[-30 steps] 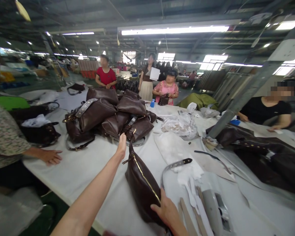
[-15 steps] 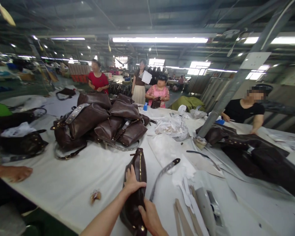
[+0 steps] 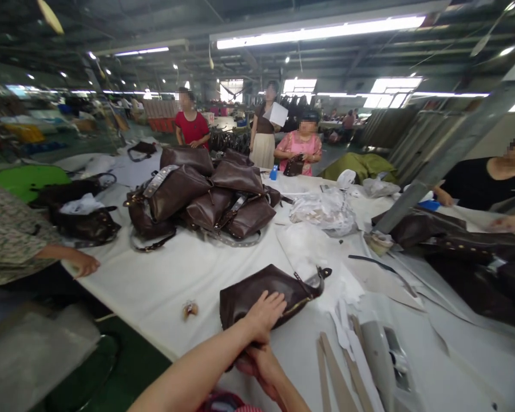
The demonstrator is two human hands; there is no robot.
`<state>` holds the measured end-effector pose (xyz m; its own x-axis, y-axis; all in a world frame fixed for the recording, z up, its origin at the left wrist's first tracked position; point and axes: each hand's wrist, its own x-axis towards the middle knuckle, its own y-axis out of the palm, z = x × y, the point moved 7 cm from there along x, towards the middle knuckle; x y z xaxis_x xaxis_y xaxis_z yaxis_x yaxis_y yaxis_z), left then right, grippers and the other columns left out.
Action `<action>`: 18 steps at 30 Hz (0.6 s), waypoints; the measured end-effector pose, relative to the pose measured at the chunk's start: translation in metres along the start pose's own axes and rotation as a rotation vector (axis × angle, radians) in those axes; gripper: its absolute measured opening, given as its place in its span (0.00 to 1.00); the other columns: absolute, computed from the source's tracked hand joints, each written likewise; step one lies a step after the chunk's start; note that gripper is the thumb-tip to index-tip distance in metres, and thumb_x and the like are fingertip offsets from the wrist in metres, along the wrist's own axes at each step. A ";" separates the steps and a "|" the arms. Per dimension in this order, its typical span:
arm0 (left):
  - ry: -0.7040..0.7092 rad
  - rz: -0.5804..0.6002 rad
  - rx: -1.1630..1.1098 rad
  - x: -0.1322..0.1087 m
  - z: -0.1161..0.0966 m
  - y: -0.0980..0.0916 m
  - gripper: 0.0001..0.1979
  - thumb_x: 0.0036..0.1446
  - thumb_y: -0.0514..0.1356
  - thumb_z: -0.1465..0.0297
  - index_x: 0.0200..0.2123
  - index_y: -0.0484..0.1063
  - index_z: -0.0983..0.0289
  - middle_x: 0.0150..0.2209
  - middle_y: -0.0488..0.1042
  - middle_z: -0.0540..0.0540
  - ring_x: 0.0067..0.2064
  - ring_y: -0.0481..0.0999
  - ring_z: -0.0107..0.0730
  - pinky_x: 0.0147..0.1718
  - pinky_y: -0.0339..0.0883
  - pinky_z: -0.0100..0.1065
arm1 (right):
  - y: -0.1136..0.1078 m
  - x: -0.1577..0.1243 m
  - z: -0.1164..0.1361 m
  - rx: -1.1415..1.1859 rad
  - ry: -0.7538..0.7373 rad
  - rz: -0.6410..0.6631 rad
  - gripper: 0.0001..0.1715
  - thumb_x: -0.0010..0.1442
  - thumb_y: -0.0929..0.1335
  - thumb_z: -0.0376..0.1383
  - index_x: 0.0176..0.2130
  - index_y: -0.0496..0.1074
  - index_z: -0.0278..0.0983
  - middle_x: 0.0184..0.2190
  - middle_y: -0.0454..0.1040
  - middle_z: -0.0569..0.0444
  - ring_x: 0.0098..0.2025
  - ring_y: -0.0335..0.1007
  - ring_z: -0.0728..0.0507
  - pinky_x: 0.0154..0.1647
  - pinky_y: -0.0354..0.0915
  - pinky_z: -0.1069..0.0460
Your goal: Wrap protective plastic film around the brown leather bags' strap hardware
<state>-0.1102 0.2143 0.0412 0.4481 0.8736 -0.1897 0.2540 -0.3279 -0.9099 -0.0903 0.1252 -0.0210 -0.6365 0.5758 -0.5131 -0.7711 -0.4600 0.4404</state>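
Bag (image 3: pixel 251 292) now sideways on white table (image 3: pixel 154 292) under lamps (image 3: pixel 321 32), left hand (image 3: pixel 266 315) flat, right hand (image 3: pixel 262 363), grip unclear

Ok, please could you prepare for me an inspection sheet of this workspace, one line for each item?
Surface: table with a white, creased covering.
Job's things: dark brown bag lying under the hands; pile of similar bags farther back.
Clutter: clear plastic wrapping, beige strips, small brown item, unidentified.
Hands: left hand flat on the bag; right hand at its near edge, grip partly hidden.
Cables: no cable made out on the table.
Surroundings: slanting metal post; person in red and others nearby.
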 end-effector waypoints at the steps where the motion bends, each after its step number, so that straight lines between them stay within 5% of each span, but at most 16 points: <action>1: 0.055 0.002 0.026 -0.005 -0.002 0.002 0.49 0.41 0.61 0.69 0.66 0.44 0.72 0.69 0.41 0.67 0.70 0.40 0.47 0.66 0.29 0.48 | -0.001 0.001 -0.009 -0.009 0.051 -0.002 0.30 0.45 0.70 0.45 0.46 0.69 0.36 0.40 0.76 0.47 0.37 0.76 0.40 0.36 0.69 0.47; 6: 0.240 -0.031 0.017 -0.046 0.001 0.019 0.40 0.51 0.59 0.71 0.66 0.49 0.70 0.69 0.48 0.64 0.69 0.44 0.41 0.67 0.32 0.45 | -0.020 0.001 -0.045 -0.264 0.187 0.004 0.35 0.47 0.68 0.55 0.47 0.68 0.36 0.36 0.76 0.47 0.33 0.75 0.41 0.28 0.66 0.51; 11: 0.247 0.036 -0.125 -0.068 0.016 0.038 0.25 0.64 0.47 0.74 0.63 0.56 0.54 0.67 0.54 0.54 0.68 0.50 0.31 0.67 0.37 0.43 | -0.055 -0.003 -0.028 -0.495 -0.002 -0.209 0.29 0.45 0.65 0.58 0.36 0.70 0.38 0.30 0.74 0.51 0.31 0.72 0.41 0.25 0.63 0.52; 15: 0.244 0.052 -0.143 -0.073 0.007 0.039 0.31 0.58 0.52 0.76 0.65 0.52 0.56 0.68 0.50 0.56 0.69 0.47 0.36 0.66 0.37 0.46 | -0.080 -0.033 -0.021 -0.742 -0.038 -0.238 0.24 0.49 0.64 0.58 0.31 0.70 0.42 0.27 0.73 0.53 0.34 0.73 0.39 0.31 0.68 0.48; 18: 0.185 -0.001 -0.175 -0.092 -0.005 0.047 0.33 0.50 0.57 0.76 0.61 0.60 0.63 0.65 0.58 0.63 0.66 0.56 0.47 0.62 0.50 0.46 | -0.093 -0.077 -0.031 -0.905 0.009 -0.211 0.16 0.58 0.66 0.53 0.34 0.72 0.46 0.34 0.75 0.53 0.40 0.72 0.41 0.39 0.69 0.47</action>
<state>-0.1355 0.1168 0.0172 0.5932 0.7983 -0.1036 0.3914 -0.3986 -0.8294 0.0297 0.1028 -0.0448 -0.4786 0.7039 -0.5248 -0.5882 -0.7008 -0.4036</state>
